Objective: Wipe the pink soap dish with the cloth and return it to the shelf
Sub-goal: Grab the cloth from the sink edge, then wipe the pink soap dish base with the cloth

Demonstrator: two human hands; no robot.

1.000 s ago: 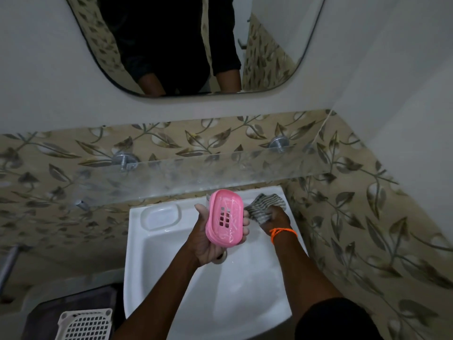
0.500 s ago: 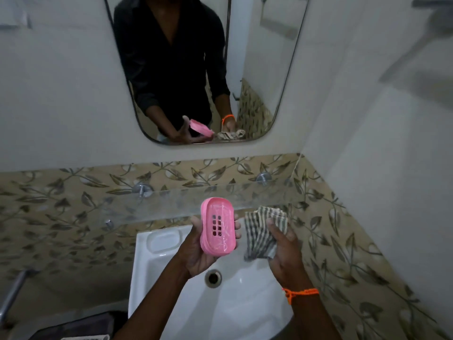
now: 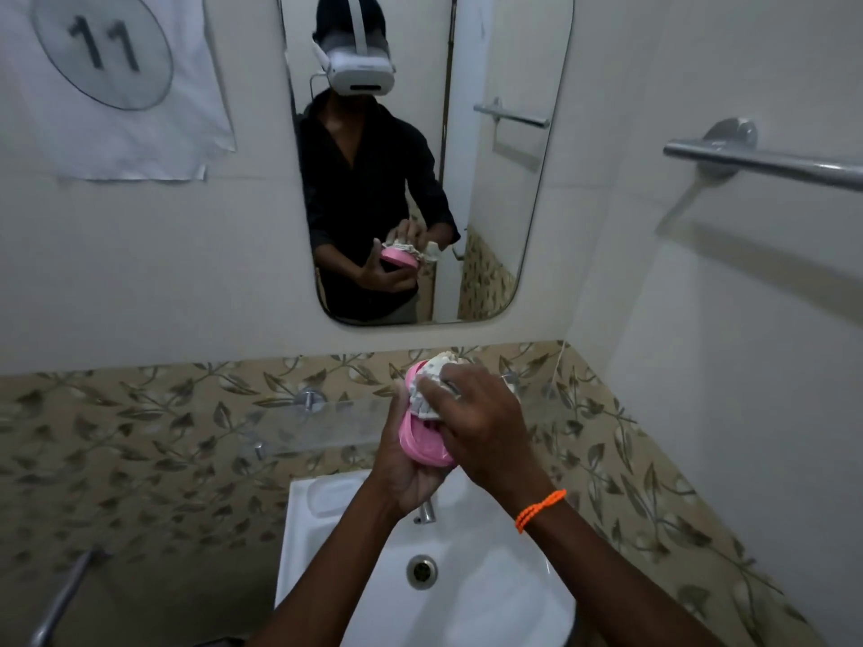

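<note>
My left hand (image 3: 405, 478) holds the pink soap dish (image 3: 422, 443) from below, above the back of the sink and in front of the glass shelf (image 3: 327, 424). My right hand (image 3: 485, 422), with an orange thread on the wrist, presses the bunched striped cloth (image 3: 427, 389) onto the dish's upper half. The cloth and fingers hide most of the dish; only its lower end and left rim show. The glass shelf runs along the leaf-patterned tiles, held by metal studs.
A white sink (image 3: 467, 595) with a drain (image 3: 421, 572) and a tap (image 3: 427, 512) lies below my hands. A mirror (image 3: 420, 156) hangs on the wall above. A metal towel bar (image 3: 766, 161) juts out at the right. A paper marked 11 (image 3: 116, 81) hangs at the upper left.
My right hand has brought the cloth from beside the dish onto it. Both hands have risen toward the shelf, and the view has tilted upward.
</note>
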